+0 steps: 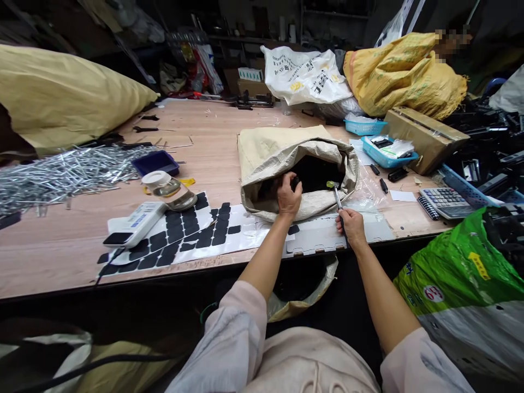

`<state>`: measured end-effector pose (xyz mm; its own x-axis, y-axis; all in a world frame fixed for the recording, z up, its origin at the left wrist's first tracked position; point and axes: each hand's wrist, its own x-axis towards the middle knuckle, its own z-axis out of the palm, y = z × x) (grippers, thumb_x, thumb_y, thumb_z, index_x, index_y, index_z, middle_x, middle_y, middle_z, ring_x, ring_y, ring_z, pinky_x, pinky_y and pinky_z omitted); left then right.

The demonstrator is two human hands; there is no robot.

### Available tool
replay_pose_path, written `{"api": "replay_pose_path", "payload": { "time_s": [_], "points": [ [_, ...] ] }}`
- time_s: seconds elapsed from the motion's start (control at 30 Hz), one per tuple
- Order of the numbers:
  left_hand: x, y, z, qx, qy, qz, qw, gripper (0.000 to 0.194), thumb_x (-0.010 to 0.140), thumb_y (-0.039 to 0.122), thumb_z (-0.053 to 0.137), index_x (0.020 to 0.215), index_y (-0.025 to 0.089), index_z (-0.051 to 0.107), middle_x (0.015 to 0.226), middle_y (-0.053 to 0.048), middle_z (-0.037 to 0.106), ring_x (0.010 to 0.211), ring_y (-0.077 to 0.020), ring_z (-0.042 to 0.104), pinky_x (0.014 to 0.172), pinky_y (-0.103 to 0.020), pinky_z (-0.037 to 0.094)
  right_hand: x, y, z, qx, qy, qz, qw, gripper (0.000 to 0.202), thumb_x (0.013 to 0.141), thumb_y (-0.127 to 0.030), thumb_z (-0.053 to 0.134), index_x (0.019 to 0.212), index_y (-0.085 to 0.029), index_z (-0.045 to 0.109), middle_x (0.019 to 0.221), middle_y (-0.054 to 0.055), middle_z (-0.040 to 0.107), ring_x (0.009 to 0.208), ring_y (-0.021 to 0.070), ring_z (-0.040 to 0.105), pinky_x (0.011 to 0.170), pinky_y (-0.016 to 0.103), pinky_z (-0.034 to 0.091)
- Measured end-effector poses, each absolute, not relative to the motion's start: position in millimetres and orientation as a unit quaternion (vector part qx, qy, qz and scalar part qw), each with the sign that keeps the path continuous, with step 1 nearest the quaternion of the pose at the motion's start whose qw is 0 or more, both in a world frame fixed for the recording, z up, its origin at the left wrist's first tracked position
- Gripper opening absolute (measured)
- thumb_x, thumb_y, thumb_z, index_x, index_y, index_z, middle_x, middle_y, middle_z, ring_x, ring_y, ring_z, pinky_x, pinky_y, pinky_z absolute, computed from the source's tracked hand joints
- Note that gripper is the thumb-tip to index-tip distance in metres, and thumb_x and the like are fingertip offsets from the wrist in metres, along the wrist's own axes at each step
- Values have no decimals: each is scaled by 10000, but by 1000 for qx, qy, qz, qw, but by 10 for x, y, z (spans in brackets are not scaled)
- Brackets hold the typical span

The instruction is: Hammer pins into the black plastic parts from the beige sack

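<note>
A beige woven sack (282, 144) lies on the table with its rolled mouth facing me and its inside dark. My left hand (290, 195) is at that mouth, its fingers curled together against the dark opening; something small and black may be in them, but I cannot make it out. Wrapped round the dark handle of a small hammer (336, 197) is my right hand (352, 226), at the table's front edge. The hammer's shaft is shiny metal, and its yellowish head rests over the sack's opening, right of my left hand.
Black adhesive pads on white sheets (221, 224), a white device (139, 224) and a lidded jar (170, 191) lie left. Metal rods (73, 169) are heaped farther left. Right are blue baskets (388, 153), a carton (426, 139), a calculator (446, 202) and a green sack (446, 273).
</note>
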<state>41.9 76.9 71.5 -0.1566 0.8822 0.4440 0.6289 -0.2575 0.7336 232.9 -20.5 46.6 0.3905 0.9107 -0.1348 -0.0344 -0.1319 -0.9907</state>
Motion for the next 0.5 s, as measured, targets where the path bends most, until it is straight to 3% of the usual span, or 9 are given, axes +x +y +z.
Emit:
{"api": "replay_pose_path", "payload": {
  "time_s": [0.07, 0.2, 0.3, 0.5],
  "points": [
    [387, 447, 818, 691, 526, 481, 118, 276, 981, 247, 598, 1247, 247, 671, 1215, -77, 672, 1157, -235, 619, 1064, -376, 476, 2336, -201, 459, -622, -349, 427, 556, 216, 739, -401, 678, 758, -190, 635, 572, -39, 596, 395, 86, 496, 319, 184, 392],
    [309, -68, 730, 806, 441, 361, 161, 277, 943, 254, 677, 1209, 294, 739, 1096, -50, 700, 1045, -218, 659, 954, -336, 520, 2350, -197, 440, -625, -347, 425, 555, 208, 747, -393, 670, 778, -189, 639, 576, -45, 598, 390, 83, 491, 322, 184, 397],
    [261, -219, 501, 814, 461, 308, 175, 428, 874, 197, 750, 1285, 311, 709, 1043, -36, 723, 1019, -233, 657, 956, -369, 528, 2360, -195, 424, -624, -355, 421, 555, 213, 749, -394, 682, 791, -189, 642, 585, -46, 602, 406, 86, 510, 329, 180, 402],
    [201, -235, 299, 792, 472, 342, 182, 596, 774, 217, 862, 1335, 272, 669, 1075, -48, 717, 1048, -253, 630, 1016, -420, 509, 2368, -217, 444, -602, -368, 412, 576, 242, 745, -410, 704, 780, -179, 641, 607, -37, 605, 425, 78, 504, 337, 177, 401]
  ]
}}
